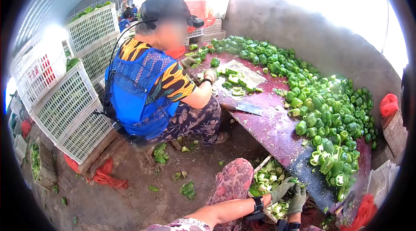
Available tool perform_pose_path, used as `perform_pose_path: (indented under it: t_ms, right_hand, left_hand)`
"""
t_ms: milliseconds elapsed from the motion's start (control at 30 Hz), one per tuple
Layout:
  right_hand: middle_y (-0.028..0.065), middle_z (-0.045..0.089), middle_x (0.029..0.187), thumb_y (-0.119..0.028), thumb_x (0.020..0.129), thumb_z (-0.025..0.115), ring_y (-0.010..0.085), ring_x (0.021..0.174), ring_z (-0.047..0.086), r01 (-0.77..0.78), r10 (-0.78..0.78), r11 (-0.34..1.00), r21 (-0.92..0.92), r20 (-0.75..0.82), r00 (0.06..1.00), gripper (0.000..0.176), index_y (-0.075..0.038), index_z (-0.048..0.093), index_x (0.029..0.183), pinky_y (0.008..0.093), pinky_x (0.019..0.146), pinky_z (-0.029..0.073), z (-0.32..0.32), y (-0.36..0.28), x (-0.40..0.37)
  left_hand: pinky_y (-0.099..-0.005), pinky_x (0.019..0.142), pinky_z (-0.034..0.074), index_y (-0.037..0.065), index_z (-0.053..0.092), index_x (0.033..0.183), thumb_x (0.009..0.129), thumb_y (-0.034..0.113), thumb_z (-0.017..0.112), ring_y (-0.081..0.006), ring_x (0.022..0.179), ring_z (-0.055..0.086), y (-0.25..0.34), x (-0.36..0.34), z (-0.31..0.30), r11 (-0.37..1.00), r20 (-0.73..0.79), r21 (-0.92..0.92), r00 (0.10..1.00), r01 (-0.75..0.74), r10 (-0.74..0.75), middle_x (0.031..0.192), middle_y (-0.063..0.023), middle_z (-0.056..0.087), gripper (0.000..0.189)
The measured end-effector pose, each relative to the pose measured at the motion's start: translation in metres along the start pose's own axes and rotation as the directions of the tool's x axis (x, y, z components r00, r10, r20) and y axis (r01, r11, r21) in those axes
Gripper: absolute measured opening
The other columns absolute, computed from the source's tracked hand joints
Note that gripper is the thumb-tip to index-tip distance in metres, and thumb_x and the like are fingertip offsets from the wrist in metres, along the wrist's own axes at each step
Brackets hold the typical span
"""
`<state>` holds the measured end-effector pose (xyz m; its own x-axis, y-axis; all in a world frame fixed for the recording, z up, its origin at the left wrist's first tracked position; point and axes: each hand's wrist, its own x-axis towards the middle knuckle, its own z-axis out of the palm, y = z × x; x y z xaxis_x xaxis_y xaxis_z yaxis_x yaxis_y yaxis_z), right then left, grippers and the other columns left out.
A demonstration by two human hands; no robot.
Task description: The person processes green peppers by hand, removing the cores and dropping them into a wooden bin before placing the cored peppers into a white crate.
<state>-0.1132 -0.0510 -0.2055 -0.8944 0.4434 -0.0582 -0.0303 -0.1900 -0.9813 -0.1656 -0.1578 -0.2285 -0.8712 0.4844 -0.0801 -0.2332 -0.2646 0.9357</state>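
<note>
My left hand (281, 190), in a grey-green glove, is closed at the lower right, its fingertips at a small green piece of pepper. Close beside it, my right hand (297, 200), gloved too, has its fingers together near the same piece; what it holds is too small to make out. Both hands are above a container of pale green pepper scraps (269, 174), near the edge of the purple table (264, 122). Halved green peppers (331, 161) lie on the table to the right, by a large heap of whole green peppers (320, 105).
A co-worker in a blue vest (143, 96) sits at the table's left side, gloved hands by cut peppers. A cleaver (248, 108) lies near the table edge. Stacked white crates (65, 105) stand at left. Red netting (364, 213) hangs at lower right. Leaves (189, 190) litter the floor.
</note>
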Motion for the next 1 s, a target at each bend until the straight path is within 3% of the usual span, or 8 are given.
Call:
perform_pose_path:
  t_ms: [33, 133, 200, 233, 467, 833, 867, 1000]
  right_hand:
    - [0.0052, 0.063, 0.107, -0.019, 0.095, 0.057, 0.0155, 0.092, 0.061, -0.048, 0.047, 0.992, 0.113, 0.014, 0.999, 0.027, -0.003, 0.057, 0.116, 0.0285, 0.080, 0.051, -0.006, 0.002, 0.002]
    - [0.0047, 0.063, 0.109, -0.019, 0.094, 0.056, 0.0166, 0.096, 0.061, 0.547, -0.415, 0.652, -0.525, 0.357, 0.837, 0.027, -0.005, 0.057, 0.117, 0.0296, 0.083, 0.051, -0.014, -0.003, -0.005]
    - [0.0045, 0.063, 0.110, -0.020, 0.094, 0.056, 0.0174, 0.098, 0.061, 0.044, -0.054, 0.998, 0.039, 0.316, 0.947, 0.026, -0.007, 0.058, 0.117, 0.0311, 0.085, 0.052, 0.003, -0.037, -0.020]
    - [0.0045, 0.063, 0.110, -0.021, 0.094, 0.056, 0.0179, 0.099, 0.061, -0.259, 0.126, 0.910, 0.323, 0.381, 0.916, 0.026, -0.008, 0.058, 0.116, 0.0318, 0.086, 0.052, 0.010, -0.047, -0.024]
    - [0.0020, 0.065, 0.101, -0.023, 0.091, 0.059, 0.0167, 0.091, 0.064, -0.421, 0.352, 0.895, 0.149, 0.345, 0.870, 0.025, -0.009, 0.061, 0.112, 0.0306, 0.077, 0.053, -0.018, -0.050, -0.036]
    - [-0.0017, 0.065, 0.092, -0.023, 0.086, 0.066, 0.0108, 0.078, 0.061, -0.341, 0.308, 0.928, 0.147, 0.208, 0.928, 0.021, -0.011, 0.062, 0.104, 0.0247, 0.064, 0.047, -0.016, -0.031, -0.049]
    - [-0.0022, 0.064, 0.093, -0.025, 0.086, 0.065, 0.0108, 0.078, 0.060, -0.395, 0.359, 0.904, 0.161, 0.214, 0.908, 0.022, -0.012, 0.062, 0.104, 0.0254, 0.062, 0.046, -0.016, -0.032, -0.049]
    - [-0.0027, 0.063, 0.091, -0.030, 0.087, 0.065, 0.0125, 0.077, 0.057, -0.528, 0.459, 0.812, 0.249, 0.289, 0.840, 0.022, -0.016, 0.062, 0.103, 0.0281, 0.058, 0.043, -0.033, -0.017, -0.045]
  left_hand:
    - [-0.0343, 0.091, 0.043, 0.005, 0.039, 0.138, 0.094, 0.039, 0.053, -0.0229, 0.106, 0.052, 0.010, -0.004, 0.001, 0.999, 0.038, -0.018, 0.999, 0.034, -0.034, 0.118, -0.0142, 0.055, 0.056]
    - [-0.0323, 0.098, 0.038, 0.008, 0.034, 0.140, 0.094, 0.049, 0.054, -0.0204, 0.113, 0.048, 0.030, -0.011, 0.000, 0.997, 0.133, 0.006, 0.988, 0.073, -0.073, 0.124, -0.0126, 0.051, 0.065]
    - [-0.0332, 0.100, 0.038, 0.010, 0.034, 0.141, 0.094, 0.051, 0.052, -0.0225, 0.115, 0.047, 0.028, -0.010, -0.002, 0.995, 0.180, 0.099, 0.983, 0.027, -0.044, 0.126, -0.0140, 0.051, 0.066]
    - [-0.0339, 0.100, 0.037, 0.011, 0.034, 0.142, 0.094, 0.053, 0.051, -0.0243, 0.117, 0.048, 0.027, -0.010, -0.003, 0.990, 0.205, 0.140, 0.978, 0.014, -0.043, 0.127, -0.0151, 0.051, 0.066]
    - [-0.0349, 0.102, 0.036, 0.005, 0.036, 0.140, 0.094, 0.060, 0.042, -0.0251, 0.122, 0.047, 0.022, -0.018, -0.009, 0.949, 0.422, 0.273, 0.906, -0.156, 0.027, 0.128, -0.0158, 0.052, 0.072]
    - [-0.0355, 0.102, 0.037, 0.007, 0.038, 0.142, 0.087, 0.063, 0.051, -0.0283, 0.124, 0.049, 0.018, -0.008, -0.016, 0.896, 0.401, 0.442, 0.887, 0.033, -0.231, 0.131, -0.0195, 0.053, 0.080]
    - [-0.0332, 0.085, 0.044, 0.008, 0.055, 0.121, 0.086, 0.061, 0.053, -0.0216, 0.098, 0.057, 0.028, -0.019, -0.012, 0.916, 0.298, 0.401, 0.941, 0.026, -0.157, 0.103, -0.0107, 0.061, 0.063]
    - [-0.0292, 0.079, 0.044, 0.008, 0.059, 0.109, 0.085, 0.050, 0.063, -0.0145, 0.090, 0.053, 0.060, -0.031, -0.012, 0.969, 0.359, 0.204, 0.910, 0.139, -0.206, 0.095, -0.0033, 0.060, 0.049]
